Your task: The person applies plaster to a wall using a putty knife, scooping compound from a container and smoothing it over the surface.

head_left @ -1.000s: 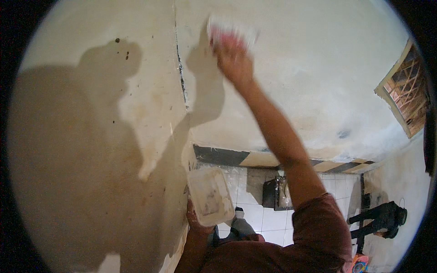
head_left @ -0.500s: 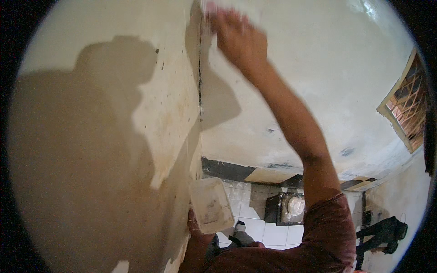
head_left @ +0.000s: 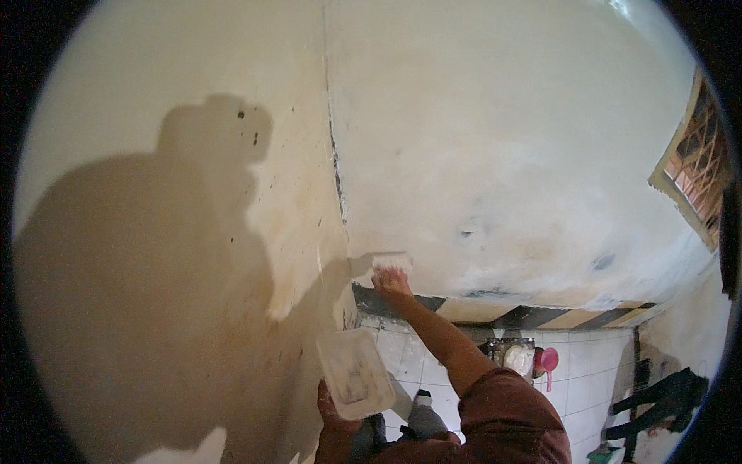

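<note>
My left hand (head_left: 328,402) grips a translucent plastic container (head_left: 355,375) with white residue, held low beside the left wall (head_left: 139,309). My right hand (head_left: 390,282) is closed round a white-bristled brush (head_left: 392,259), its handle mostly hidden by my fingers. The brush is against the facing wall (head_left: 502,155) low beside the cracked corner seam, just above a black-and-cream striped band (head_left: 471,308). The walls are patchy, with stains and dark marks.
Below are a white tiled floor (head_left: 580,359), a dark stand (head_left: 495,344) bearing a white lump (head_left: 518,358), and a pink dipper (head_left: 549,361). A latticed window opening (head_left: 692,155) is at upper right; dark clothes (head_left: 657,402) hang at lower right. My shadow covers much of the left wall.
My right hand has moved down from high beside the corner seam to just above the striped band. The container in my left hand sits lower in view, and the pink dipper now shows.
</note>
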Demonstrator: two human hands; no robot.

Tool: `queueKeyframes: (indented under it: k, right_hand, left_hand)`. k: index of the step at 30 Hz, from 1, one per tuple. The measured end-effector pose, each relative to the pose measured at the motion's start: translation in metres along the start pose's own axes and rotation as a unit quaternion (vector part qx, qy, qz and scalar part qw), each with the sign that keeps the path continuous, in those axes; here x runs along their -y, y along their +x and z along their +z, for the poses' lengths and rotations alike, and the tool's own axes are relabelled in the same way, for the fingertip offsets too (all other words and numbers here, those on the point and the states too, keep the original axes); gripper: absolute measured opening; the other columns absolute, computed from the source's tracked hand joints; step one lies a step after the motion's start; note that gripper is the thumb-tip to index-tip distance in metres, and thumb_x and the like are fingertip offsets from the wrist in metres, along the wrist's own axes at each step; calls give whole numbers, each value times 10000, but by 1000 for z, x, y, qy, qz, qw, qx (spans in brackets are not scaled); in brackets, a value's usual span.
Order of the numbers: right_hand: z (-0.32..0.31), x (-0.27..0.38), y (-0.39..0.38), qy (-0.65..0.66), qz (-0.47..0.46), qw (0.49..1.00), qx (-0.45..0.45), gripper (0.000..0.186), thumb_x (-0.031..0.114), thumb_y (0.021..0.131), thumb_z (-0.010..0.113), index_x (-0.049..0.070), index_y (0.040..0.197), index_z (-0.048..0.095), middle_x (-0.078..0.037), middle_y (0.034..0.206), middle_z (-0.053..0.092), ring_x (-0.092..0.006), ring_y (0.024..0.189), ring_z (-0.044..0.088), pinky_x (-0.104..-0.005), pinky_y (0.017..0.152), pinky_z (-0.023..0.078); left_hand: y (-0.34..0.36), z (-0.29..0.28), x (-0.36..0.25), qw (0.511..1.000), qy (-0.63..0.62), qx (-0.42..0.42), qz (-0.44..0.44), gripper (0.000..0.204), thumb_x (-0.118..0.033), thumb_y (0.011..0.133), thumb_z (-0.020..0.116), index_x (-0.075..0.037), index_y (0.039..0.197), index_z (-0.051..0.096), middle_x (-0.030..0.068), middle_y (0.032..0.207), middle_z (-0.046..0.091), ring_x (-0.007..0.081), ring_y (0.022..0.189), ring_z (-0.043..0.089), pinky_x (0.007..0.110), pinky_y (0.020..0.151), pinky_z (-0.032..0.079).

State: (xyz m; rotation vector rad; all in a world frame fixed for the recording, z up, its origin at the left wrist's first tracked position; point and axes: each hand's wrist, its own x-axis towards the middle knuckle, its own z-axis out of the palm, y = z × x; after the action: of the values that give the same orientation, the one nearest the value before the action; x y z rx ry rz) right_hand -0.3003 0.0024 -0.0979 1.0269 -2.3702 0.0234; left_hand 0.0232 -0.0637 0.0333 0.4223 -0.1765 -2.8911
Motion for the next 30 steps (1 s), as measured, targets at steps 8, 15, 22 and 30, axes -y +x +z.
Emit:
queueKeyframes:
  k: [8,15,22,30]
  right_hand:
    - [-208,-88,-53,325,339,883,-28,234,21,814,568,20,1048,563,-148,839,638,-263,696,618,-405,647,520]
    - [-323,-129,-131,756,465,377,-266,155,-7,877,566,4,1031,574,-80,959,638,-153,787,625,-289,664,530]
    - [-365,-141,-194,713,495,415,-272,187,18,884,529,-26,1041,622,-83,950,657,-153,827,636,-282,715,519]
    - [-390,-159,-201,386,524,758,-51,180,98,865,554,-52,937,621,-113,733,643,-157,645,593,-328,620,475]
  left_hand:
    - [23,31,40,995,85,28,-49,574,-506,943,401,-138,1382,426,110,1328,506,341,1199,499,543,1001,420]
    - [82,56,115,904,391,172,38,547,-459,932,483,-99,1344,456,107,1247,569,298,1149,551,478,990,442]
    - [92,104,193,949,123,149,-250,598,-513,885,541,-111,1326,493,97,1220,594,276,1134,567,483,959,451]
    - [102,128,230,924,146,159,-315,531,-463,933,490,-87,1308,515,106,1261,577,269,1154,559,455,992,440]
